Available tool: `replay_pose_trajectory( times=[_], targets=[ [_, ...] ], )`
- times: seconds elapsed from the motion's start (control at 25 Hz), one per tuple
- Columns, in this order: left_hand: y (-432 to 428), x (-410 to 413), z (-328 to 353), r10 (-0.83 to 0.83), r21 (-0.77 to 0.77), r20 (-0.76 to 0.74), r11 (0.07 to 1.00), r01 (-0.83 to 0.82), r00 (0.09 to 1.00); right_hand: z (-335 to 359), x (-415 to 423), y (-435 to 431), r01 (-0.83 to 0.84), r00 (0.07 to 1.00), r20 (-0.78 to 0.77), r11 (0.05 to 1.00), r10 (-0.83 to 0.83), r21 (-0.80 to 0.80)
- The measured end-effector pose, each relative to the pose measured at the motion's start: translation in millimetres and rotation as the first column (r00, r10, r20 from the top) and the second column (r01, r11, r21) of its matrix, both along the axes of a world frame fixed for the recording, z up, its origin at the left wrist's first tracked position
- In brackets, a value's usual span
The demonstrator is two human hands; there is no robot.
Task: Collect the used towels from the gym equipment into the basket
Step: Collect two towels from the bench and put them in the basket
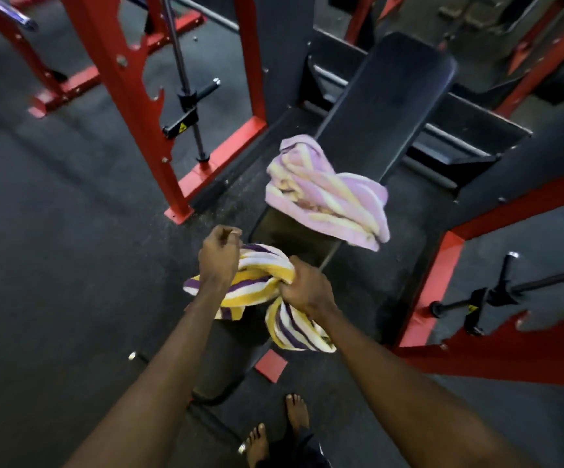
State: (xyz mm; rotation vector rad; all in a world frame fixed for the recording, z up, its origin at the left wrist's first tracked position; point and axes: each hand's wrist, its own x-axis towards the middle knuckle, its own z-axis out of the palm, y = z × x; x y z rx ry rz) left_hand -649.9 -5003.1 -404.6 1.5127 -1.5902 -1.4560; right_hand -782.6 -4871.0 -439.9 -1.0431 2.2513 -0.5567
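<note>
towel (261,274) bunched crosswise, right fingers (286,289) clenching it, left fingers (229,236) curled, grasp unclear.

Two towels: a striped towel (257,282) near, a pink towel (327,194) farther off. One black bench (385,106). Two hands: left hand (218,261), right hand (305,290). Two bare feet (295,413) nearest.
</note>
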Motion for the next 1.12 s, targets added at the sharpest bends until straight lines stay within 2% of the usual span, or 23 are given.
replay_pose_trajectory(
  times=[0.16,0.24,0.4,0.6,0.8,0.88,1.04,1.12],
  targets=[
    [0.0,-91.4,17.1,-0.241,-0.141,0.091,0.957,0.252,0.966,17.6,-67.5,59.5,0.201,0.972,-0.117,0.979,-0.204,-0.036],
    [0.4,-132.5,1.5,-0.35,-0.185,0.177,0.906,0.38,0.92,6.0,-97.3,91.7,0.259,0.954,-0.15,0.966,-0.259,-0.019],
    [6.2,-199.2,-41.7,-0.464,-0.205,0.322,0.816,0.54,0.825,-40.8,-140.7,134.5,0.341,0.932,-0.132,0.94,-0.337,0.001],
    [-2.6,-255.3,-87.9,-0.504,-0.113,0.679,0.648,0.754,0.534,-92.0,-168.8,149.0,0.372,0.926,-0.06,0.928,-0.372,-0.008],
    [-22.5,-288.6,-132.4,-0.459,-0.06,0.841,0.449,0.892,0.287,-134.4,-194.2,135.1,0.483,0.876,0.003,0.875,-0.483,-0.033],
    [-30.9,-299.2,-144.7,-0.423,-0.084,0.867,0.399,0.913,0.265,-144.8,-201.5,125.1,0.515,0.857,0.026,0.855,-0.515,-0.055],
    [-31.8,-320.7,-157.9,-0.27,-0.204,0.909,0.378,0.903,0.318,-154.3,-211.2,105.9,0.528,0.849,0.06,0.843,-0.525,-0.103],
    [-29.5,-327.1,-151.9,-0.267,-0.222,0.906,0.364,0.904,0.33,-150.2,-214.9,98.9,0.531,0.847,0.07,0.839,-0.526,-0.118]
  ],
)
